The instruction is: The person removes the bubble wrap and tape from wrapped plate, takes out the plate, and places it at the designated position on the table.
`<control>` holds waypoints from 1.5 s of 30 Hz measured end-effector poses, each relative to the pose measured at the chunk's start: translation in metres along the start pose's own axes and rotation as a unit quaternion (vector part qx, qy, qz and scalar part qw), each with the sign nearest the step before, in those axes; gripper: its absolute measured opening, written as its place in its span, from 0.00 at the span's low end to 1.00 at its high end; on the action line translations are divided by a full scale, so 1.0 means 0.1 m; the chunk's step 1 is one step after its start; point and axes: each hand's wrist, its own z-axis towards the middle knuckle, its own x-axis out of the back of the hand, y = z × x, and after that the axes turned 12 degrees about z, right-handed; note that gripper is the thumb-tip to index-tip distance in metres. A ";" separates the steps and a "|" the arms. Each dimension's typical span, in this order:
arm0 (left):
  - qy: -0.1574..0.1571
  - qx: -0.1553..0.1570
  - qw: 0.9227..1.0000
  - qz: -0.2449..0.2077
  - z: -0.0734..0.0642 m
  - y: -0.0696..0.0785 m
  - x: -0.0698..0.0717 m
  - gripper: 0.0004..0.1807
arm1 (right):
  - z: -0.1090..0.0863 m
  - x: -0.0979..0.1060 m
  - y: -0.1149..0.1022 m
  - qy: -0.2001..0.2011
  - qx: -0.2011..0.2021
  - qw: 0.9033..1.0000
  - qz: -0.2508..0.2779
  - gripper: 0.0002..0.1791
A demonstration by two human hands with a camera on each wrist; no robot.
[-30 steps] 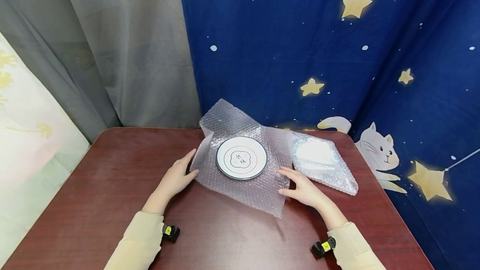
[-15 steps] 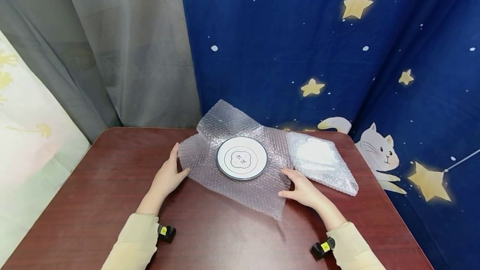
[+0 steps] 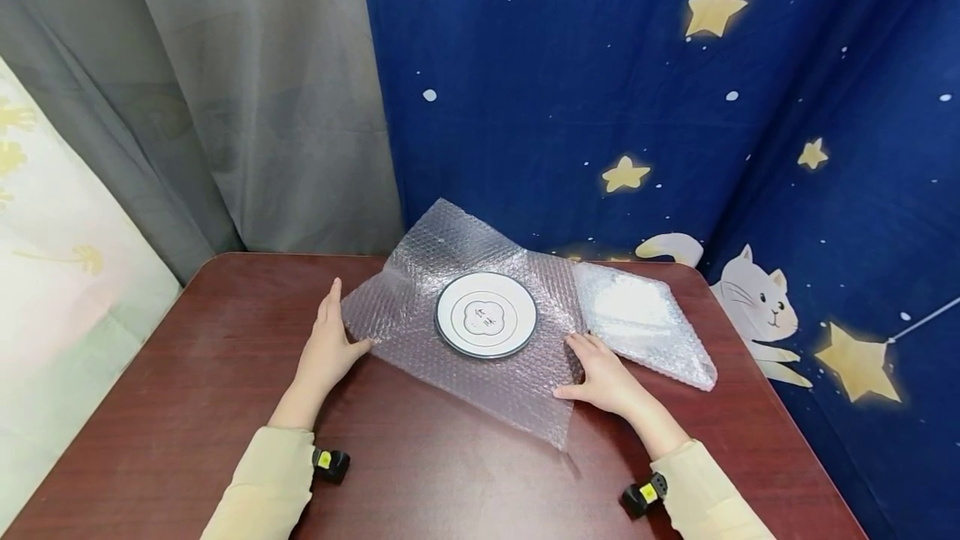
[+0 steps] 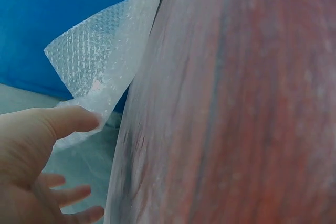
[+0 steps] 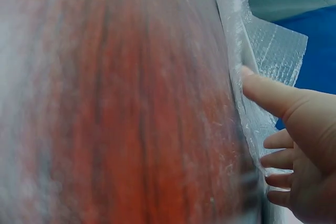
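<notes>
A round white plate (image 3: 486, 315) with a dark rim and a small central design lies face up on a spread sheet of bubble wrap (image 3: 442, 357). Beside the sheet's left corner is my left hand (image 3: 324, 352), fingers extended and thumb at the wrap's edge. In the left wrist view, that thumb (image 4: 79, 120) overlaps the raised plastic. My right hand (image 3: 606, 377) rests at the sheet's right edge, its fingers slightly bent and the thumb on the wrap. The right wrist view shows the right thumb (image 5: 262, 87) against the plastic, its other fingers spread alongside.
Right of the sheet lies a flat bubble-wrapped packet (image 3: 645, 327), its contents obscured by glare. Everything stands on a dark red wooden table (image 3: 187, 373). Behind its far edge hang a grey curtain (image 3: 277, 107) and a blue star-patterned curtain (image 3: 525, 65).
My left hand has moved left as the sheet's folded-up left side flattened outward. The right hand has barely shifted at the right edge. The plate stays nearly in place.
</notes>
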 end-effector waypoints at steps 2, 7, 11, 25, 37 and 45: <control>-0.001 -0.005 1.000 0.007 0.01 0.00 0.00 0.64 | 0.00 0.01 -0.01 -0.006 -0.003 1.000 -0.007 0.52; -0.017 -0.017 0.999 0.045 0.00 -0.01 -0.02 0.54 | 0.00 0.04 -0.01 -0.019 -0.007 1.000 -0.005 0.50; -0.037 -0.018 0.996 0.082 -0.01 -0.01 -0.02 0.45 | -0.01 0.05 -0.02 -0.029 -0.012 0.999 -0.002 0.49; -0.111 -0.046 0.984 0.135 -0.03 0.01 -0.07 0.32 | -0.04 0.07 -0.08 -0.041 -0.011 0.998 -0.046 0.47; -0.125 -0.074 0.979 0.146 -0.03 0.07 -0.05 0.28 | 0.00 0.09 -0.05 -0.055 0.031 0.996 -0.070 0.45; -0.116 -0.073 0.974 0.180 0.01 0.18 -0.06 0.24 | 0.04 0.12 -0.06 -0.074 0.001 0.997 0.006 0.46</control>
